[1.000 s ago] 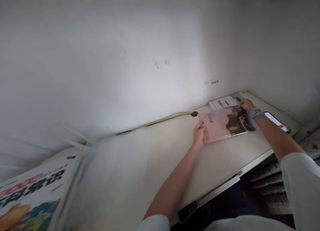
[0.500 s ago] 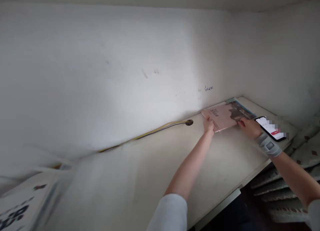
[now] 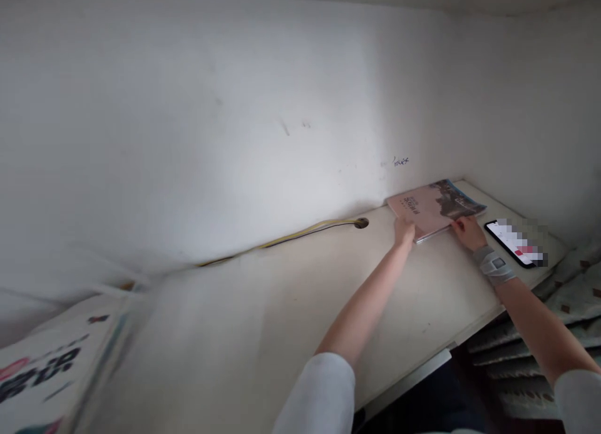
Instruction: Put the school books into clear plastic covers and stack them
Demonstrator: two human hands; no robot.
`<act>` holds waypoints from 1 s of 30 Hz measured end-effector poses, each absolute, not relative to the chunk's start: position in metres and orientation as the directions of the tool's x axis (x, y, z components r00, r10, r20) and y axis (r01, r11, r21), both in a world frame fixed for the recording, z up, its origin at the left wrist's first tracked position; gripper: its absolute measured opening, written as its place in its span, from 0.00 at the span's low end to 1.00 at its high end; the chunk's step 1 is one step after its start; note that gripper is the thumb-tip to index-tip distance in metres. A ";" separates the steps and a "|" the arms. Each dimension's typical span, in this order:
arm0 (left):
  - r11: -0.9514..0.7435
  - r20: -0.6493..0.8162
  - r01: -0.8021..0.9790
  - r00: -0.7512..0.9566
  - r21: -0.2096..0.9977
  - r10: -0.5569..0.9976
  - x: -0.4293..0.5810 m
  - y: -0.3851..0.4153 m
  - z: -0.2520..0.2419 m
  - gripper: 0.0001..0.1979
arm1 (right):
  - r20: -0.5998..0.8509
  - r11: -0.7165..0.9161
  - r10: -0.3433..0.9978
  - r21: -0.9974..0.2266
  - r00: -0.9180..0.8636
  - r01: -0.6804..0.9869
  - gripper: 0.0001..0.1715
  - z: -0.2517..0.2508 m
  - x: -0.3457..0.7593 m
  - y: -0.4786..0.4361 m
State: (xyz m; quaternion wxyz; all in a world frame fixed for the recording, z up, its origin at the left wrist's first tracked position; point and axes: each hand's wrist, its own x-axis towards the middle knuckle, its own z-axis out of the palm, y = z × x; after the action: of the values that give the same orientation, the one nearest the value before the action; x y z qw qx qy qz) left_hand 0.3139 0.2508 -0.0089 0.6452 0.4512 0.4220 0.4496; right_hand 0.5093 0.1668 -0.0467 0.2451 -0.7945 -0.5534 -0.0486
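A pink book [image 3: 420, 210] with a dark landscape picture on its cover lies at the far right of the desk, against the wall. Along its right side shows a blue strip, which may be the cover's edge or another book beneath. My left hand [image 3: 404, 231] grips the near left corner, thumb on top of the cover. At the near edge, towards the right, my right hand [image 3: 468, 232] has its fingers curled against the book. A grey band with a small square face wraps my right wrist.
Just right of my right hand lies a phone [image 3: 514, 243] with its screen lit. Yellow and black cables [image 3: 291, 235] run along the wall into a round hole [image 3: 361, 223] in the desk [image 3: 291, 321]. Blurred books [image 3: 51, 371] stand at the lower left. Patterned fabric [image 3: 577, 290] hangs at the right.
The pink book has shifted over the blue-green strip at its back right, so less of that strip shows. My right hand has drawn away from the phone. The view has turned slightly.
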 end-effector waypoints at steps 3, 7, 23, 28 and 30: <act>0.098 -0.081 -0.090 0.180 0.991 0.980 0.274 0.245 0.004 0.15 | 0.372 -0.255 0.846 -0.344 0.381 0.904 0.17 -0.042 0.504 0.161; -0.129 0.111 0.104 0.158 0.986 0.981 0.176 0.229 0.031 0.18 | 0.423 -0.042 0.887 -0.322 0.184 0.946 0.16 -0.031 0.468 0.152; -0.060 -0.053 0.985 0.069 0.160 0.996 -0.041 0.065 -0.031 0.30 | 0.253 0.740 0.665 -0.095 -0.703 0.666 0.26 -0.060 0.225 0.122; -0.064 0.078 0.896 0.033 0.439 0.996 -0.039 0.044 -0.036 0.24 | 0.221 0.765 0.642 -0.111 -0.735 0.634 0.27 -0.050 0.197 0.106; -0.064 0.117 0.844 0.001 0.532 0.993 -0.041 0.042 -0.031 0.22 | 0.230 0.766 0.641 -0.131 -0.732 0.629 0.28 -0.045 0.191 0.101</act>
State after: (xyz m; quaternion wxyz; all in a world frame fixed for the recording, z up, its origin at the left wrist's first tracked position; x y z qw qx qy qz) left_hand -0.0415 0.0425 -0.0314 0.1570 0.6898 0.6659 0.2366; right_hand 0.1912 0.1013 -0.0454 0.1315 -0.3414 -0.9304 0.0222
